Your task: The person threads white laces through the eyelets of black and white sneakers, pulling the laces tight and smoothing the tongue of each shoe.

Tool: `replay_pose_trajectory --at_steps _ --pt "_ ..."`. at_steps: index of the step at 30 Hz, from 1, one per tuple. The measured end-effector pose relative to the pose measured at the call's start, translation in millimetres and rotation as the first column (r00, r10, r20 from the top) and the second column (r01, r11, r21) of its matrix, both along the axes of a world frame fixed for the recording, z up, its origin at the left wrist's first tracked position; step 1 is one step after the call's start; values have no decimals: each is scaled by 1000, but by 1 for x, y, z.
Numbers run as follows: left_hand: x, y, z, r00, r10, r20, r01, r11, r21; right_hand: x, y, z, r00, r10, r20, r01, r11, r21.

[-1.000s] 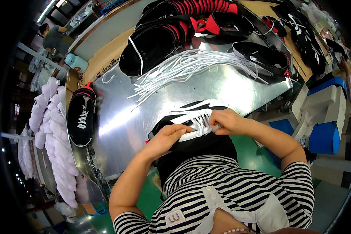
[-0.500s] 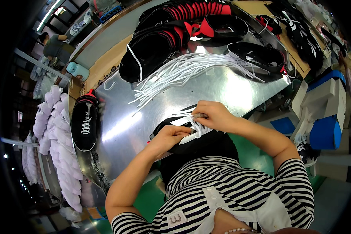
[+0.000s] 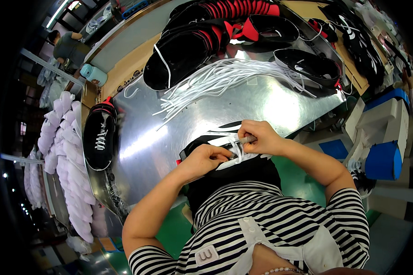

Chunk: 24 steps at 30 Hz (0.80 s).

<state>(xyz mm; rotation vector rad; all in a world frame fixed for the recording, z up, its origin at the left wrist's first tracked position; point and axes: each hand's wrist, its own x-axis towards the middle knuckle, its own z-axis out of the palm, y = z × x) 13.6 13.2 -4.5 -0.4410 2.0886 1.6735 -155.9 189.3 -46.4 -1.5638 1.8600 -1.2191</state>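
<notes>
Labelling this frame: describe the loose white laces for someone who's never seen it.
Start at the big shiny metal table in mid-view. Between the black-and-red uppers at its far side and the right hand, a long sheaf of white laces lies across it. Its many loose strands differ from the lacing on the black shoe.

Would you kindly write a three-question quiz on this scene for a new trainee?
1. Multiple choice: What colour are the loose laces bundled on the metal table?
A) Red
B) White
C) Blue

2. True or false: The person's left hand and right hand are both at the same black-and-white shoe.

3. Fill in the blank: The laced shoe at the table's left edge has a tab coloured ____.

Key:
1. B
2. True
3. Red
</notes>
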Motion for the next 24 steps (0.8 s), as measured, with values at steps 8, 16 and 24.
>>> replay_pose_trajectory --at_steps 8,16,24 --pt "-3 4 1 976 -205 -79 188 966 -178 -2 2 4 979 -110 173 127 988 -91" --pt "14 -7 12 861 -490 -134 289 689 -665 -2 0 -6 969 -159 190 182 977 -110" --pt "20 11 10 926 143 -348 -245 931 -271 -5 -2 -7 811 -168 560 221 975 -27"
